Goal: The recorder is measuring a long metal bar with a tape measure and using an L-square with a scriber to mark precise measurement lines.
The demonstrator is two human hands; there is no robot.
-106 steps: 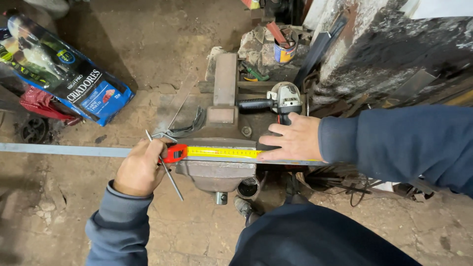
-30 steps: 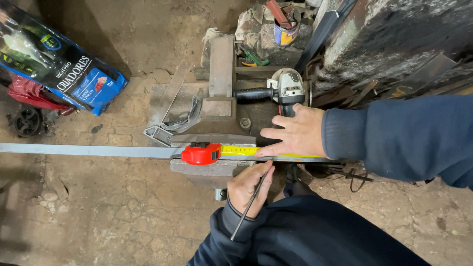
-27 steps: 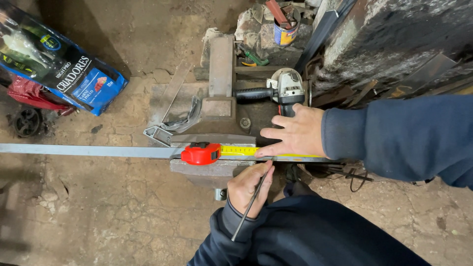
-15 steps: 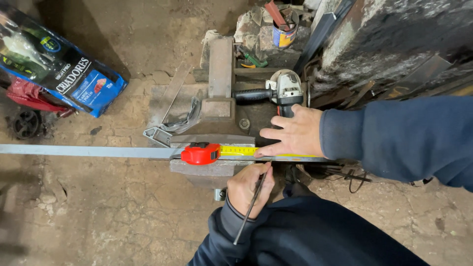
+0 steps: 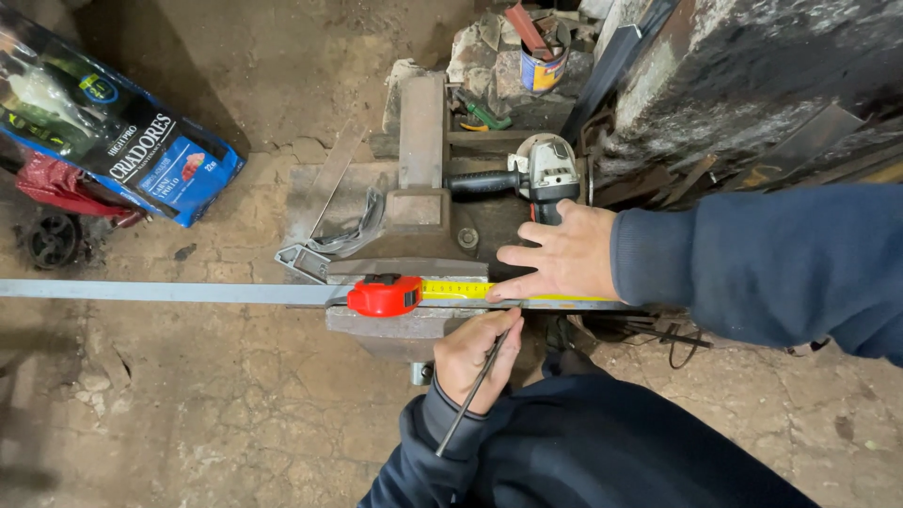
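At centre frame, the person's right hand (image 5: 564, 263) lies flat, fingers spread and pressing the yellow blade of a tape measure (image 5: 386, 295) onto a long grey metal bar (image 5: 160, 292) that runs from the left edge across a heavy steel anvil block (image 5: 404, 325). The tape's red case sits on the bar just left of centre, no longer held. A few seconds earlier the left hand (image 5: 475, 362) gripped that case out at the left side of the block; it has since let go and swung in below the bar, toward lower centre. Now its fingers are pinched around a thin dark scriber (image 5: 475, 390), held like a pencil, with the tip raised to the bar's near edge right beside the right hand's fingertips. Over the last second the scriber has tilted a little more upright and its tip has crept closer to the blade. Judging from this, measuring has given way to marking: the length is set and a scratch at the tape's reading seems to be the step in hand.

Above the right hand an angle grinder (image 5: 536, 174) rests untouched. A blue feed bag (image 5: 122, 150) lies on the dirt floor at upper left.
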